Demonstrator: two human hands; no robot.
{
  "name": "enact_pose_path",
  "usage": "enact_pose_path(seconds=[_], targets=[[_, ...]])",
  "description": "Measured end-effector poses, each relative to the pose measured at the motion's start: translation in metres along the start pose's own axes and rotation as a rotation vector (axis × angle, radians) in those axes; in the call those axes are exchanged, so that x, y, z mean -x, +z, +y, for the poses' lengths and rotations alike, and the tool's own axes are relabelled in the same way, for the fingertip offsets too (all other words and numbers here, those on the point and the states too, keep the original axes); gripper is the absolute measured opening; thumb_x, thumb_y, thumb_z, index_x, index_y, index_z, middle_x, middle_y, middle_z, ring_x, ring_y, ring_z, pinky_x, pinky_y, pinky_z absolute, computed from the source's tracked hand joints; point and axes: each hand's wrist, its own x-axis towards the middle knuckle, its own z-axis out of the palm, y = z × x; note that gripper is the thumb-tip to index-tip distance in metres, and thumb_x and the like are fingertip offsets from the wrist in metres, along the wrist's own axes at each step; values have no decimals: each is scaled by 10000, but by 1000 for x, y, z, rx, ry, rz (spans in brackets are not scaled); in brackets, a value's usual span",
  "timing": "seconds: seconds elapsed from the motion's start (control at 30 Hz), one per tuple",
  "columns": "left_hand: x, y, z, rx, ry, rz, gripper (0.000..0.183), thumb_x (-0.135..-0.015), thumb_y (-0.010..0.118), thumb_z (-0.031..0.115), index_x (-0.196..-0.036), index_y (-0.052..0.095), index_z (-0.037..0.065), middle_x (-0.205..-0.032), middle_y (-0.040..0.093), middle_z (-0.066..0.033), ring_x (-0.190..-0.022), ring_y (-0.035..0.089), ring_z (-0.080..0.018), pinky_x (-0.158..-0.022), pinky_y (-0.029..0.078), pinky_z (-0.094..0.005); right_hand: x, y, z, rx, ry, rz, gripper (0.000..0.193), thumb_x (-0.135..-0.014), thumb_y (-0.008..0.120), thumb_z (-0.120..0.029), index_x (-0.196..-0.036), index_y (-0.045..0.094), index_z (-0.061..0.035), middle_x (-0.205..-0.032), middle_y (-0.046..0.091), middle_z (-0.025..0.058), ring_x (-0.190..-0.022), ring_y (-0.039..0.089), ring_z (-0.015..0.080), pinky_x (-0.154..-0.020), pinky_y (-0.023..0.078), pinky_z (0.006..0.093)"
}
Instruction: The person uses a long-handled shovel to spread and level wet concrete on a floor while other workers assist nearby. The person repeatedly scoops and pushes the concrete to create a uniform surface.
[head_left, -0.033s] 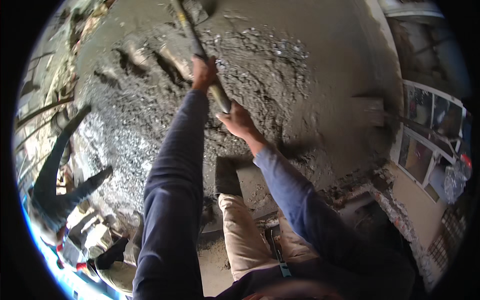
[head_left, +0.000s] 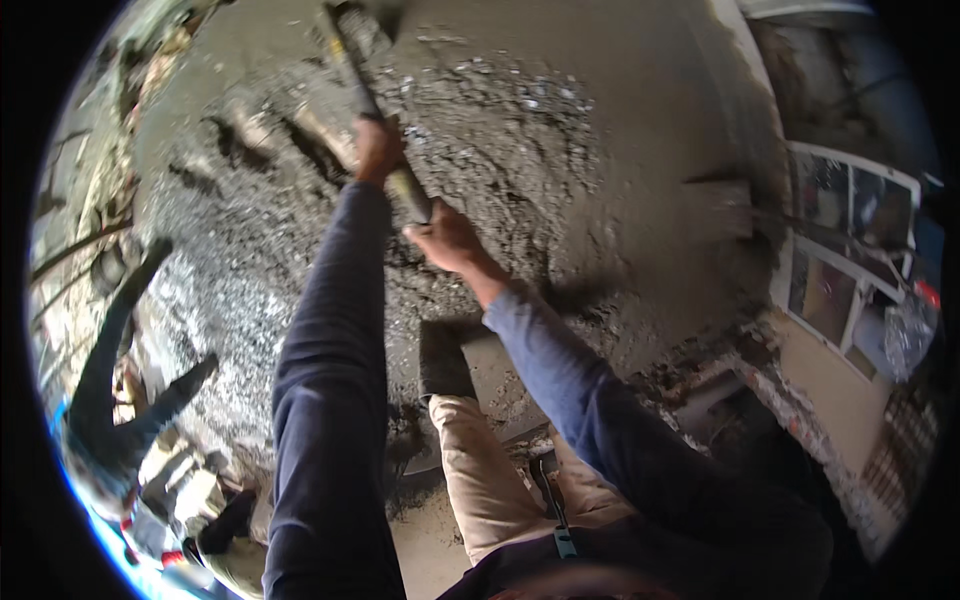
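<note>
Both my hands grip the long handle of a hoe (head_left: 352, 72) that slants away from me over wet grey concrete (head_left: 490, 140). Farther up the handle, my left hand (head_left: 378, 148) is closed around it. My right hand (head_left: 447, 238) wraps the near end of the same handle. The flat blade at the far end rests on or just over the smooth concrete at the top of the view; I cannot tell whether it touches. Rough, lumpy mix lies below and around my hands.
A dark boot (head_left: 445, 360) of mine stands at the near edge of the mix. Another person's dark-clad legs (head_left: 105, 350) are at left. At right are a flat square blade (head_left: 725, 208) on a long handle, a white-framed window (head_left: 835, 260) and a broken edge (head_left: 790, 400).
The view has turned slightly, so my hands, the hoe and the concrete sit a little farther left in it. Both hands keep their grip.
</note>
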Motion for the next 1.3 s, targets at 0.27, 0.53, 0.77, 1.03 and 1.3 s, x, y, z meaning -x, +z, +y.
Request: enact_pose_path(seconds=[0.27, 0.53, 0.77, 1.03, 1.3], targets=[[71, 57, -138, -431, -81, -128, 256, -962, 709, 268, -888, 677, 24, -644, 624, -82, -542, 637, -206, -492, 496, -379, 201, -5, 87, -132, 211, -42, 502, -1001, 651, -419, -1233, 513, 4, -876, 691, 214, -741, 701, 366, -664, 547, 500], [397, 83, -116, 49, -812, 6, 210, -897, 757, 183, -802, 612, 64, -643, 572, -29, -495, 545, -155, -448, 453, -337, 445, -44, 86, -64, 360, -123, 418, -932, 702, -323, -1212, 597, -32, -824, 679, 191, -777, 686, 364, -733, 523, 466], [318, 175, 3, 234, -646, -162, 149, -866, 758, 170, -891, 637, 86, -719, 562, 0, -525, 494, -121, -466, 401, -294, 397, -64, 109, -72, 300, 159, 388, -898, 763, -247, -1183, 624, -23, -920, 702, 187, -772, 696, 350, -710, 544, 466], [105, 310, 18, -85, -226, -281, 409, -960, 704, 260, -1118, 506, -61, -935, 615, -145, -678, 641, -213, -515, 521, -385, 76, -180, 92, 483, 211, 511, 180, -971, 611, -162, -1062, 553, -18, -804, 712, 219, -745, 728, 413, -657, 562, 540], [162, 200, -120, -480, -228, -329, 626, -883, 776, 350, -1145, 366, -43, -974, 578, -259, -780, 671, -331, -637, 550, -448, 245, -45, 109, 271, 253, 252, 398, -906, 701, -145, -1203, 465, -22, -735, 674, 218, -662, 696, 438, -576, 530, 569]])
